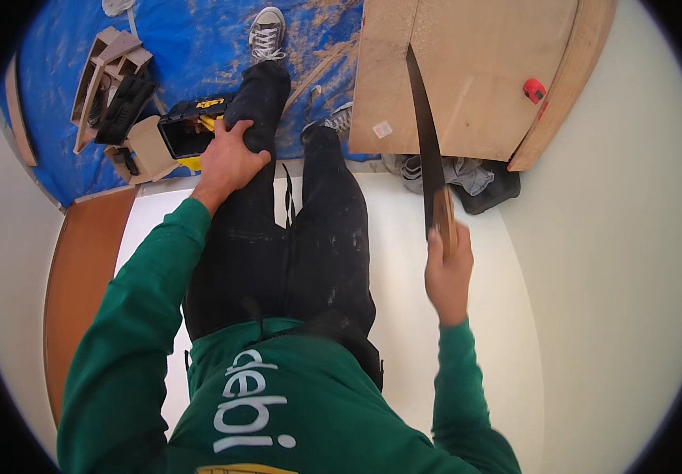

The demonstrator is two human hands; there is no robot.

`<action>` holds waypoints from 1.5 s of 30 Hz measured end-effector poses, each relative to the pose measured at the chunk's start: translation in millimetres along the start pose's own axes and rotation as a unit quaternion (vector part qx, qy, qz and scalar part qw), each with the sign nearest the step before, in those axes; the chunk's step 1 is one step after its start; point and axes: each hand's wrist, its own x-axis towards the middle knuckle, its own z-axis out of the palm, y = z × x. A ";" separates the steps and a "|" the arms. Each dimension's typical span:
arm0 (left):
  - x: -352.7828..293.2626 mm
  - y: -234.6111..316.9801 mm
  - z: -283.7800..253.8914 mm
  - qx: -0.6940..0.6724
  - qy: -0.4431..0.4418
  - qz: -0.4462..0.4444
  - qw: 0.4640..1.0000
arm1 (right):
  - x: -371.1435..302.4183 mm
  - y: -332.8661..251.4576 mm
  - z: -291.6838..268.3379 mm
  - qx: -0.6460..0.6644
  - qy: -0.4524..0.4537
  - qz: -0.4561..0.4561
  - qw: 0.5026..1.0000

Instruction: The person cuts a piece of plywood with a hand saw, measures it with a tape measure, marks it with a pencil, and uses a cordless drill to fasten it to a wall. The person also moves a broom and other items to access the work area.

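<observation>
My right hand [449, 272] is closed around the wooden handle of a handsaw [426, 130]. The dark blade stretches up over a plywood board [467, 87], its far tip at the end of a thin line, a cut or mark, running to the board's far side. Pale sawdust lies along that line. My left hand [234, 159] rests on my left knee, thumb and fingers apart, holding nothing. Close to its fingertips stands an open black toolbox [185, 141] with yellow parts.
A blue tarp [187, 47] strewn with sawdust covers the floor. Wooden offcuts [108, 79] sit at the far left beside a cardboard box [150, 146]. On the board lies a small red tool [533, 90]. A dark bag [492, 189] is under its near edge; a white wall [617, 237] rises right.
</observation>
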 end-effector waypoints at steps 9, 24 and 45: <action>-58.4 2.2 -27.4 0.007 -0.010 0.014 1.000 | 227.7 -12.0 69.6 0.021 0.094 -0.098 0.990; -19.2 -20.4 5.9 0.003 -0.005 0.001 1.000 | 152.0 9.1 93.2 0.025 0.063 -0.124 0.990; -52.9 -7.1 -13.2 0.002 0.001 0.011 1.000 | 225.8 24.4 93.3 0.022 0.085 -0.096 0.991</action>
